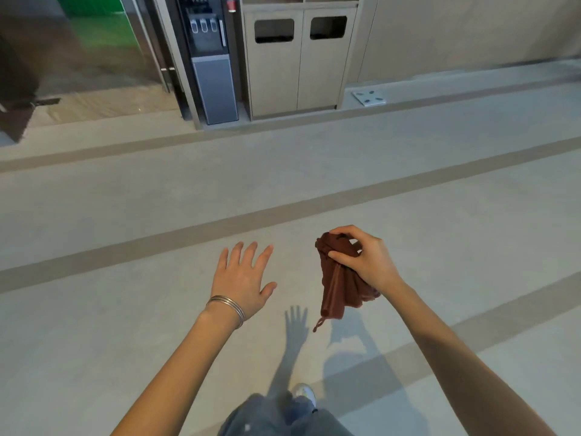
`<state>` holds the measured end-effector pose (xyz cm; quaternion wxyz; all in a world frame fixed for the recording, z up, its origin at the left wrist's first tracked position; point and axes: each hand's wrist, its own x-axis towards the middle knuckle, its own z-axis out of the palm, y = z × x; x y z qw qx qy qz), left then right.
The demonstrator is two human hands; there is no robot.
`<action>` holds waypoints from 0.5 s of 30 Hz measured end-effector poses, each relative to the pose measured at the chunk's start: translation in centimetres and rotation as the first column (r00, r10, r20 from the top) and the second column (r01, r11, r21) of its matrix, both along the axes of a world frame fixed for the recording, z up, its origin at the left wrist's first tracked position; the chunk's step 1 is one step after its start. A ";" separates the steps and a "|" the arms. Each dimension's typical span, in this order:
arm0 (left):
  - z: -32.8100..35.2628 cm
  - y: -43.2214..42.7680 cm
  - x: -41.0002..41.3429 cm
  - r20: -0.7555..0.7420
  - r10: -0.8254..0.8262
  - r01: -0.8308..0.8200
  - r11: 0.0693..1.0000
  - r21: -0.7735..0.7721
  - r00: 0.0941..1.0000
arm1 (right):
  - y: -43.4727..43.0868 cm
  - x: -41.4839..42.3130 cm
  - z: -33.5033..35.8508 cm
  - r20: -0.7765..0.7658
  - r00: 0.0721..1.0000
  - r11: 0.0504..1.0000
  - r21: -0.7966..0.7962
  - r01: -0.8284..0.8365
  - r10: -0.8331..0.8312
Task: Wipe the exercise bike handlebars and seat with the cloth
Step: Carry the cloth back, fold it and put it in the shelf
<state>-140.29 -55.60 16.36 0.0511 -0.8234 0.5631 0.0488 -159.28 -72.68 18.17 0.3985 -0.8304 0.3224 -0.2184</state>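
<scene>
Right hand (364,259), near centre-right, grips a bunched reddish-brown cloth (341,278) between thumb and curled fingers; the cloth hangs below the palm, a small loop dangling at its lowest corner. Left hand (243,278), just left of the cloth and apart from it, is spread flat, palm down, holding nothing; thin metal bangles (228,306) circle its wrist. Both forearms extend over a pale grey floor (125,215) crossed by darker diagonal bands, on which the shadows of hands and cloth fall. A light shoe (303,393) and grey trouser leg show at the near edge. At the far side stand a water dispenser (210,58) and, to its right, a beige cabinet (301,64) with two dark slots.
</scene>
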 end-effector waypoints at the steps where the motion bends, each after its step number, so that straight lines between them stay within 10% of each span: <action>1: -0.2 -1.1 -0.2 -0.019 -0.002 0.002 1.000 0.021 1.000 | -1.2 0.1 -0.2 -0.002 1.000 1.000 0.004 0.005 -0.005; 15: -0.9 -25.0 8.1 -0.021 -0.076 0.076 0.997 -0.007 0.997 | -22.6 6.3 -1.0 -0.046 0.996 0.997 0.002 0.073 -0.073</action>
